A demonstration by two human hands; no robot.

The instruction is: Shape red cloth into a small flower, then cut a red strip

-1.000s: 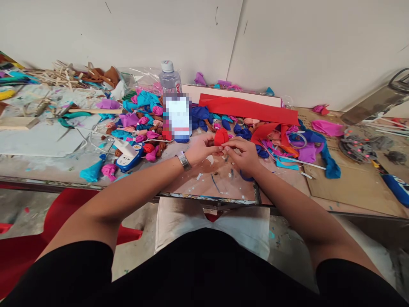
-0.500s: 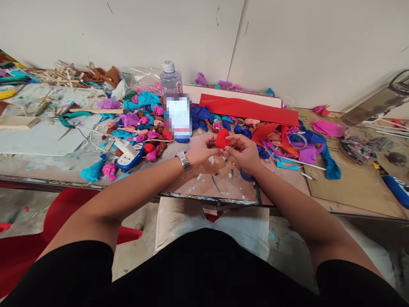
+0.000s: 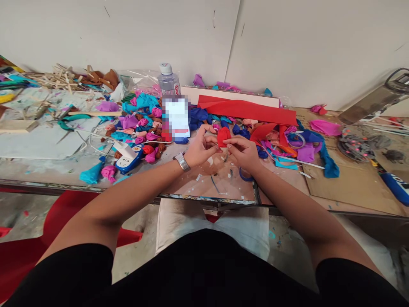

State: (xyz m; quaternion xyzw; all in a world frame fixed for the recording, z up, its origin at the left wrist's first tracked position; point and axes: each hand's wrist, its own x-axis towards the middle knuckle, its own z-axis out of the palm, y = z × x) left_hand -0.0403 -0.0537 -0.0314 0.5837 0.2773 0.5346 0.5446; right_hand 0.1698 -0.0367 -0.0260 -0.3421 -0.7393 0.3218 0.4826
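Observation:
A small red fabric bundle [image 3: 223,135] is held between both hands above the table's front middle. My left hand [image 3: 200,147], with a metal watch on the wrist, pinches its left side with curled fingers. My right hand [image 3: 244,151] grips its lower right side, fingers closed. Behind the hands lies a long folded red fabric sheet [image 3: 247,110]. A heap of small rolled fabric pieces [image 3: 143,123] in pink, blue, purple and brown spreads to the left of the hands.
A water bottle [image 3: 168,81] stands at the back near the wall. A white and blue power strip [image 3: 128,155] lies front left. Fabric scraps [image 3: 305,147] cover the right side, on cardboard [image 3: 348,187]. Wooden sticks [image 3: 60,76] pile at the far left.
Both hands have lifted the red bundle slightly and turned it; the left fingers have shifted higher on it. The view has drifted a little.

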